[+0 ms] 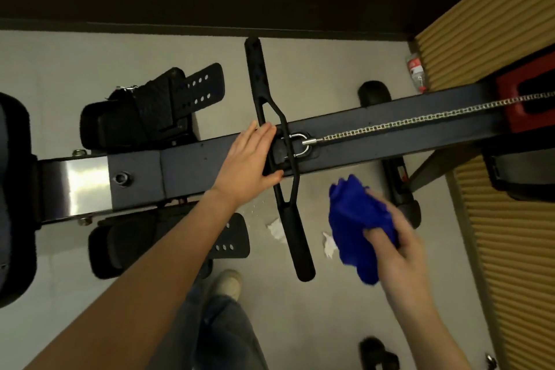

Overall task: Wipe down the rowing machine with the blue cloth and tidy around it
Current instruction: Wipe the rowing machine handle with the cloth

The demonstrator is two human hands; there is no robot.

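A person's left hand (247, 164) lies flat, fingers straight, against the handle (300, 249) across the rowing machine (186, 167); the right hand (401, 249) grips a bunched blue cloth (357, 219) nearby; paper scraps (274, 228) dot the floor.

Ribbed tan wall panel (507, 264), grey floor (60, 54), pale shoe (228, 283), blue jeans leg (223, 336)

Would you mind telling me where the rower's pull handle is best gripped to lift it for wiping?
Grip the handle by its near grip end, reaching down from the person's side. That straight end juts clear of the rail, so fingers can wrap it; the forked middle carries the chain shackle, and the left hand rests there.
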